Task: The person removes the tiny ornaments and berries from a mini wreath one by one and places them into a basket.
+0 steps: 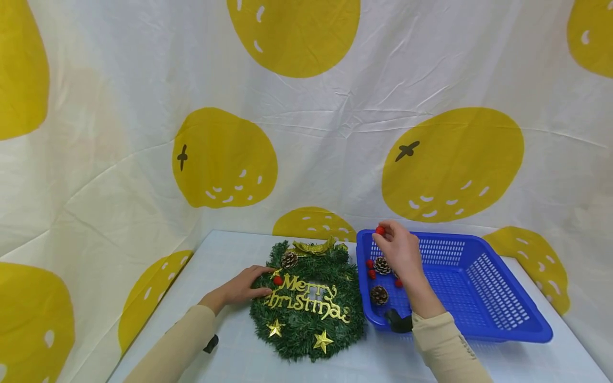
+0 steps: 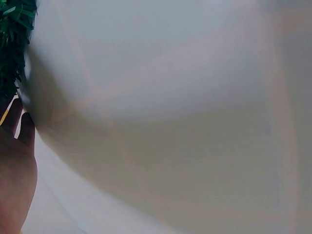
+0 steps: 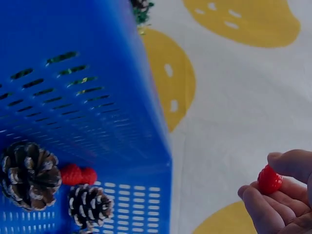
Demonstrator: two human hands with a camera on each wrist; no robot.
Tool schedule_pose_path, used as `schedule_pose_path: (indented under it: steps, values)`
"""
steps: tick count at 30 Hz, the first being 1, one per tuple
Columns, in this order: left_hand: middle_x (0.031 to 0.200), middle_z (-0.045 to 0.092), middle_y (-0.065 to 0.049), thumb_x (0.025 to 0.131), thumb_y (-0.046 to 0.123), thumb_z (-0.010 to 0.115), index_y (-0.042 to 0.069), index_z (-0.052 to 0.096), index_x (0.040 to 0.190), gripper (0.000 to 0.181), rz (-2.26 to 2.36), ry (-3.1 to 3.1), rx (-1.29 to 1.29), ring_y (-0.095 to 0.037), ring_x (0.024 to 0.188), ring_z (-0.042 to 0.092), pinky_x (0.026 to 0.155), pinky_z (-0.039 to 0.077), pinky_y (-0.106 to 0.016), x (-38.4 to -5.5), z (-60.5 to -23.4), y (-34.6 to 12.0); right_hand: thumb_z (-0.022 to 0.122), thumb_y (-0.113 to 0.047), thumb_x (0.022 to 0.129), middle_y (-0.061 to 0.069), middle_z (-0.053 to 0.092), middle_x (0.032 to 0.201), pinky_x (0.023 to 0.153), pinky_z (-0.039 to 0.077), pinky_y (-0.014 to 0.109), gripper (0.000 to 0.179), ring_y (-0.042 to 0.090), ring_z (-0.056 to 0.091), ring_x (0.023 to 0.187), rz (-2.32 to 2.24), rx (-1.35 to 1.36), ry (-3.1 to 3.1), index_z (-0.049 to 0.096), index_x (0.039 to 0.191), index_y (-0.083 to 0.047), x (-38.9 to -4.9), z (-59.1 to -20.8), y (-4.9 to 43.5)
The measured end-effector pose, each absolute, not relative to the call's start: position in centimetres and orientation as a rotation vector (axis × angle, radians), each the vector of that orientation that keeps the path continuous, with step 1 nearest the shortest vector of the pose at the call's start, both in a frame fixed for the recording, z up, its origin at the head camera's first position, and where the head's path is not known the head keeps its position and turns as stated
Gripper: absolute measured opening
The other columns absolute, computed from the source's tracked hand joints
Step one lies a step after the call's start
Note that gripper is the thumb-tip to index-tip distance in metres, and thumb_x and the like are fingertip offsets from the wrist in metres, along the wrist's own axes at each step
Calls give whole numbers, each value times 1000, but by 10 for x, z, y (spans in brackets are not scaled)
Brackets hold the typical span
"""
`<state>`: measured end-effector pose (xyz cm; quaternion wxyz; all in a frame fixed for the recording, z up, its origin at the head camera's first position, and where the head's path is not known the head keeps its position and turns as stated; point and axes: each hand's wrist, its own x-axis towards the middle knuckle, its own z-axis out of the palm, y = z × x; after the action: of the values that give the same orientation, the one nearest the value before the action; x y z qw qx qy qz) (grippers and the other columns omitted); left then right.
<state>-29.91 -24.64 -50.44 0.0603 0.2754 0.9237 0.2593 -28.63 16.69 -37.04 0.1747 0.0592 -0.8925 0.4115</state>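
A green Christmas wreath (image 1: 294,340) lies on the table, bearing gold "Merry Christmas" lettering (image 1: 306,304), gold stars (image 1: 323,341), a pine cone (image 1: 289,259) and one red berry (image 1: 278,280). On the wreath's left edge rests my left hand (image 1: 241,287), fingers fairly straight; the left wrist view catches only part of it beside the greenery. My right hand (image 1: 401,252) is raised above the basket's left side. Between its thumb and fingers it pinches a small bumpy red berry (image 3: 269,179).
Right of the wreath stands a blue plastic basket (image 1: 522,319) with slotted walls. Inside, toward its left, are pine cones (image 1: 379,295) and several red berries (image 1: 371,274). A gold bow (image 1: 313,247) tops the wreath. A white curtain (image 1: 330,159) with yellow fruit hangs behind the table.
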Motion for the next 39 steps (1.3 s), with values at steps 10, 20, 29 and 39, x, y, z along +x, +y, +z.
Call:
schedule_pose_path:
  steps: [10, 20, 29, 39]
  values:
    - [142, 44, -18, 96, 45, 59, 12, 44, 146, 62, 790, 2806, 845, -40, 132, 40, 104, 34, -60, -299, -507, -248, 63, -23, 96, 25, 62, 125, 93, 48, 51, 43, 38, 61, 113, 1132, 108, -2605, 57, 132, 1, -295, -378, 177]
    - [144, 43, -17, 96, 47, 60, 14, 44, 147, 62, 775, 2798, 801, -39, 134, 39, 106, 33, -60, -299, -506, -247, 63, -23, 97, 24, 62, 125, 94, 47, 51, 43, 38, 60, 114, 1129, 70, -2616, 57, 132, 2, -305, -383, 181]
    - [144, 43, -15, 95, 51, 59, 17, 43, 147, 64, 788, 2793, 788, -37, 134, 39, 106, 33, -59, -298, -506, -247, 61, -24, 97, 23, 61, 127, 94, 47, 50, 45, 37, 59, 116, 1158, 40, -2626, 56, 135, 0, -314, -385, 182]
    - [144, 42, -15, 95, 50, 59, 17, 43, 147, 63, 793, 2789, 781, -37, 134, 39, 106, 32, -59, -297, -506, -247, 61, -23, 97, 24, 59, 130, 96, 46, 50, 48, 38, 57, 118, 1166, 42, -2655, 53, 138, 1, -324, -390, 184]
